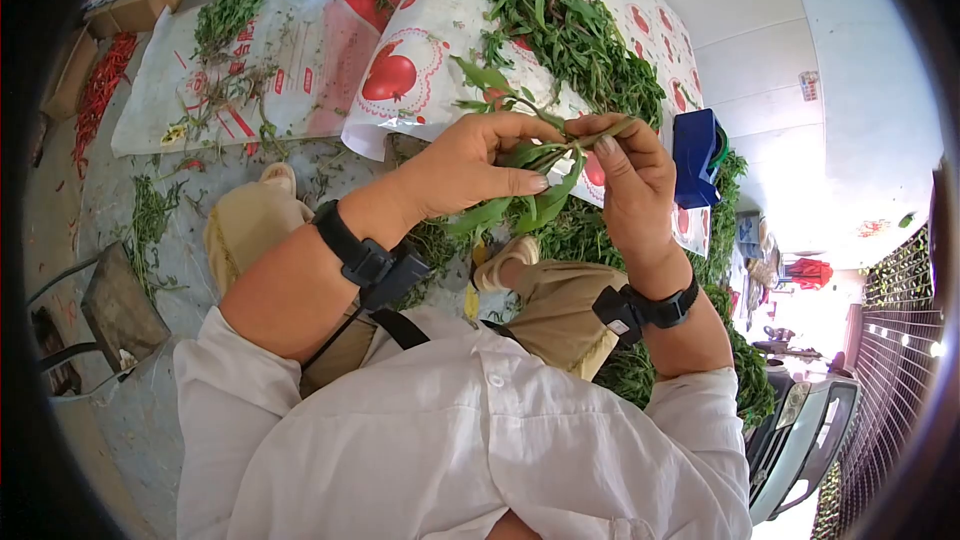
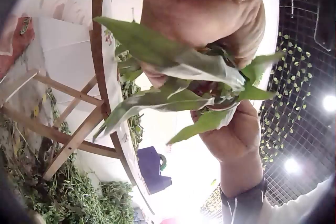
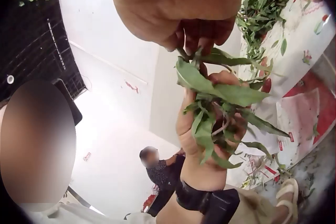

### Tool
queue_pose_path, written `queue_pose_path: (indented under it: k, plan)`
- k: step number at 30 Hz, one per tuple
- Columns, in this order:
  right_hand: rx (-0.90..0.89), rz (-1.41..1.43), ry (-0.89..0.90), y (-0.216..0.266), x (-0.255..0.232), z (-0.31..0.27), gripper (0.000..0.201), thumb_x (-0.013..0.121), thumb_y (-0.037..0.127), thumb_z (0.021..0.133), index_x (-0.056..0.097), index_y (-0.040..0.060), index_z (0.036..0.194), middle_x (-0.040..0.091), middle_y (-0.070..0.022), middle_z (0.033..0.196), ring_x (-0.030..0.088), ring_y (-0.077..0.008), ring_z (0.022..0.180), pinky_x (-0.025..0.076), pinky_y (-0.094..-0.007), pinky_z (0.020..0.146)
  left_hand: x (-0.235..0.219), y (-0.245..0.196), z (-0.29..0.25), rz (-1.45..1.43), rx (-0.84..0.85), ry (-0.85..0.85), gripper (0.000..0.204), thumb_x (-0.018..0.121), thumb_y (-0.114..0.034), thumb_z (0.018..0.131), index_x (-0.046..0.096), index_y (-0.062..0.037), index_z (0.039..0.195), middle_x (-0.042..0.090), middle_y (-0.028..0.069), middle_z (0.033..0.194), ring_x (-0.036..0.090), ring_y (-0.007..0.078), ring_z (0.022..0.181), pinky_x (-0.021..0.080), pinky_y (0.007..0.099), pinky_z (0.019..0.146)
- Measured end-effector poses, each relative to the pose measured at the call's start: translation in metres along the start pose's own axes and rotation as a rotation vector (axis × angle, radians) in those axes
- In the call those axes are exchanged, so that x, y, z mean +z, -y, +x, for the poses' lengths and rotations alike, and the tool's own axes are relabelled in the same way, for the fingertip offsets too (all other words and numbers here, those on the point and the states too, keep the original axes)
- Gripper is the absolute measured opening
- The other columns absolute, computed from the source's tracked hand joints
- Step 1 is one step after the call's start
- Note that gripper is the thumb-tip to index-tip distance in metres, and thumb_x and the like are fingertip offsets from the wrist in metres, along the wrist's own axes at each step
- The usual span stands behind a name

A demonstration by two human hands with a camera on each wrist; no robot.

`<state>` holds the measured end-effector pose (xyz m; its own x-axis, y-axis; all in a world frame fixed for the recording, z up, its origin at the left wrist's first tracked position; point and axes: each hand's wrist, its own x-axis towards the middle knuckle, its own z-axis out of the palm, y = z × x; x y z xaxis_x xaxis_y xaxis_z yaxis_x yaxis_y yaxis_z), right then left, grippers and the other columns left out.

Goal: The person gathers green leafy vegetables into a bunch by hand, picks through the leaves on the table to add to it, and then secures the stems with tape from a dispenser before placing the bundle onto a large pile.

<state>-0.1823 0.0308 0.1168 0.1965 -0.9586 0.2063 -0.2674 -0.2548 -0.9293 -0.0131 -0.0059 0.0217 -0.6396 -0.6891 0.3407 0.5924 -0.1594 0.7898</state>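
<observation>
In the head view my left hand (image 1: 465, 165) holds a small bunch of leafy green stems (image 1: 545, 202) between thumb and fingers. Close beside it, my right hand (image 1: 638, 175) pinches the stem end between thumb and forefinger. Long pointed leaves (image 2: 205, 71) fan out below the left palm in the left wrist view. From the right wrist, the leaves (image 3: 223, 90) hang across the left hand (image 3: 194, 129), with the right hand's fingertips (image 3: 191, 40) at the stems just above. Part of each hand's grip is hidden by leaves.
A heap of cut greens (image 1: 590, 40) lies on the table with a red-and-white patterned cover (image 1: 430, 60). A blue tape dispenser (image 1: 697, 155) sits at its right edge. More greens (image 1: 150, 225) and red chillies (image 1: 100, 100) lie on the floor. Another person (image 3: 163, 174) is farther off.
</observation>
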Motion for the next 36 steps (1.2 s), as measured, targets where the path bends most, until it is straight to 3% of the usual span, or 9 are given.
queue_pose_path:
  k: [10,16,23,25,28,31,34,35,36]
  plan:
    - [-0.04,0.128,-0.122,-0.002,-0.012,-0.01,0.015,0.052,0.009,0.088,0.053,-0.0015,0.099,0.062,-0.0123,0.096,0.058,-0.0185,0.092,0.043,-0.0306,0.086,0.001,-0.011,-0.005,-0.028,0.013,-0.007,0.053,0.067,-0.004,0.073,0.045,-0.0012,0.121,0.055,0.0068,0.111,0.052,0.0138,0.102,0.041,0.0268,0.089]
    - [-0.084,0.101,-0.131,0.001,-0.019,-0.016,0.015,0.052,0.009,0.088,0.053,-0.0015,0.098,0.062,-0.0123,0.095,0.058,-0.0185,0.091,0.043,-0.0311,0.085,-0.005,-0.009,-0.006,-0.045,-0.163,-0.04,0.041,0.064,-0.004,0.075,0.052,0.0003,0.114,0.059,0.0056,0.103,0.055,0.0115,0.095,0.044,0.0246,0.083]
    - [-0.121,0.06,-0.149,0.005,-0.018,-0.02,0.013,0.052,0.009,0.088,0.054,-0.001,0.096,0.062,-0.0112,0.093,0.058,-0.0181,0.089,0.044,-0.0304,0.083,-0.006,-0.003,-0.006,0.047,-0.134,-0.02,0.032,0.061,-0.001,0.075,0.056,0.0008,0.107,0.061,0.0041,0.094,0.056,0.0087,0.084,0.045,0.0217,0.074]
    - [-0.108,0.109,-0.202,0.007,-0.021,-0.021,0.013,0.052,0.009,0.088,0.053,-0.0009,0.095,0.061,-0.0097,0.09,0.059,-0.0173,0.085,0.045,-0.029,0.079,-0.005,-0.009,-0.007,-0.016,-0.191,0.007,0.032,0.062,0.0,0.074,0.057,0.0008,0.106,0.061,0.0036,0.093,0.056,0.0087,0.082,0.045,0.0221,0.074]
    - [-0.047,0.102,-0.223,0.014,-0.026,-0.023,0.012,0.049,0.01,0.09,0.052,0.0003,0.096,0.057,-0.0073,0.087,0.056,-0.0131,0.073,0.048,-0.0269,0.068,-0.011,-0.022,-0.009,0.216,-0.317,0.06,0.03,0.06,0.001,0.074,0.058,0.0014,0.104,0.06,0.0023,0.09,0.055,0.0089,0.078,0.045,0.0228,0.072]
    - [-0.022,0.02,-0.236,0.007,-0.035,-0.025,0.01,0.05,0.008,0.089,0.052,0.0001,0.094,0.057,-0.0063,0.086,0.055,-0.0128,0.071,0.048,-0.0272,0.067,-0.022,-0.009,-0.007,0.304,-0.221,-0.081,0.03,0.057,-0.001,0.075,0.058,0.0005,0.104,0.059,0.0027,0.089,0.053,0.0087,0.079,0.044,0.0239,0.07]
    - [0.015,-0.087,-0.177,0.003,-0.037,-0.027,0.01,0.053,0.007,0.087,0.055,-0.0007,0.092,0.058,-0.0057,0.086,0.056,-0.0127,0.073,0.047,-0.026,0.07,-0.015,-0.006,-0.005,0.304,0.186,-0.415,0.026,0.054,-0.003,0.073,0.061,-0.0011,0.099,0.06,0.0014,0.09,0.052,0.0077,0.075,0.042,0.0224,0.063]
    - [0.043,-0.152,-0.135,0.001,-0.032,-0.028,0.01,0.056,0.008,0.085,0.056,-0.0011,0.091,0.059,-0.0049,0.085,0.057,-0.0122,0.074,0.047,-0.0251,0.071,-0.017,-0.013,-0.008,0.591,0.289,-0.486,0.033,0.061,-0.007,0.073,0.06,-0.0033,0.105,0.06,0.0037,0.095,0.054,0.0133,0.086,0.043,0.0276,0.075]
    - [0.071,-0.216,-0.094,0.0,-0.03,-0.029,0.011,0.058,0.008,0.084,0.058,-0.0015,0.09,0.06,-0.0041,0.084,0.057,-0.0116,0.075,0.046,-0.0242,0.072,-0.014,-0.019,-0.008,0.654,0.362,-0.402,0.036,0.062,-0.008,0.073,0.058,-0.0025,0.108,0.058,0.0045,0.102,0.052,0.0138,0.093,0.041,0.0278,0.08]
